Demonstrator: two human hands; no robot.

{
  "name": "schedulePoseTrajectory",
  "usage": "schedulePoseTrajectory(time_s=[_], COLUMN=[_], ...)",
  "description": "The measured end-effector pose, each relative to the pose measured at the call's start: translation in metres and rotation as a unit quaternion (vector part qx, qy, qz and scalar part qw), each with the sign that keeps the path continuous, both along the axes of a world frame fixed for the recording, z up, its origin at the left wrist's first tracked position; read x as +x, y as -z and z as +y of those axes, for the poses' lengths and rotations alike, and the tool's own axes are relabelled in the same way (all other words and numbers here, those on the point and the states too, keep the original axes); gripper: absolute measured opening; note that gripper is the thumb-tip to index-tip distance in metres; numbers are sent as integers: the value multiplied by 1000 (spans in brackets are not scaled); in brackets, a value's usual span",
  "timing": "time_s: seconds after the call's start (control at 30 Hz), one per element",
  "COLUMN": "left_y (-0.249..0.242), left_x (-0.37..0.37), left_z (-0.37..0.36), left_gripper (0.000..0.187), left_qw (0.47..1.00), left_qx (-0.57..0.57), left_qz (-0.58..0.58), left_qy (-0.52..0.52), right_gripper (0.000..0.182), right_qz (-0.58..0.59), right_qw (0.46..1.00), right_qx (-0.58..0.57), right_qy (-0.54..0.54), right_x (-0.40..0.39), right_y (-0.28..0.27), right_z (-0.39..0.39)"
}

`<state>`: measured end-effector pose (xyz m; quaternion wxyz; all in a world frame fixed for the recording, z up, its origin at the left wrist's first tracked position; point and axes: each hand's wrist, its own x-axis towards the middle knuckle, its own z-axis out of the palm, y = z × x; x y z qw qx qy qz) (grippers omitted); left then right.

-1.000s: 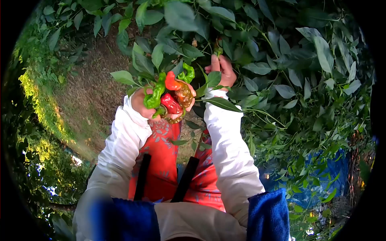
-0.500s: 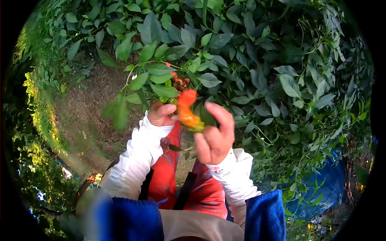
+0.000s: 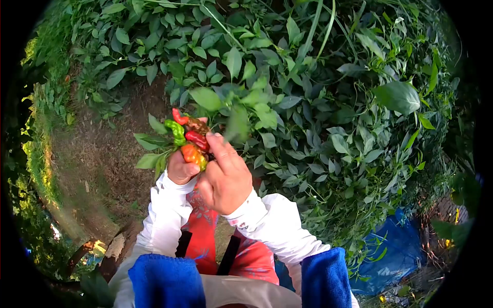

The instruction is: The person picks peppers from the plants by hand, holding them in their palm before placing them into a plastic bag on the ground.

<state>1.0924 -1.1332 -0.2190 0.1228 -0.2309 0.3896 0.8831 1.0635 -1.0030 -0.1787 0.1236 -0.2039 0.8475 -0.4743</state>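
My left hand is closed around several chili peppers, with a leafy pepper sprig sticking out on its left side. An orange pepper lies by the thumb, a bright green pepper above it. Beside these are a dark red pepper, a brownish wrinkled pepper and a small red pepper at the top. My right hand is closed against the bunch from the right, its fingertips at the dark red pepper. Its thumb side is partly hidden.
Dense pepper plants fill the space ahead and to the right. Bare soil lies to the left. A blue tarp is at the lower right, and a tree trunk stands at the lower left.
Both hands have shifted left and come together. The orange pepper, earlier by the right hand, now sits in the left hand with the others. The leafy branch no longer hangs over the hands.
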Motion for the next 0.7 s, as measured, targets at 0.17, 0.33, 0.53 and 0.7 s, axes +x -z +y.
schedulePoseTrajectory(time_s=[0.17,0.33,0.53,0.7], left_y=[-30,-23,-36,-41], left_x=[-9,0,-2,4], left_z=[-21,-61,-88,-75], left_gripper=[78,71,63,59], left_qw=[997,992,999,996], left_qx=[25,41,6,-22], left_qz=[-47,-20,11,-43], left_qy=[-50,-116,-41,73], right_gripper=[22,22,16,26], right_qz=[45,64,-15,-106], right_qw=[997,989,971,940], right_qx=[-8,-51,-237,-293], right_qy=[-61,-121,-38,138], right_x=[-11,-25,-35,-30], right_y=[-11,-12,-27,-38], right_z=[-36,-73,-79,-43])
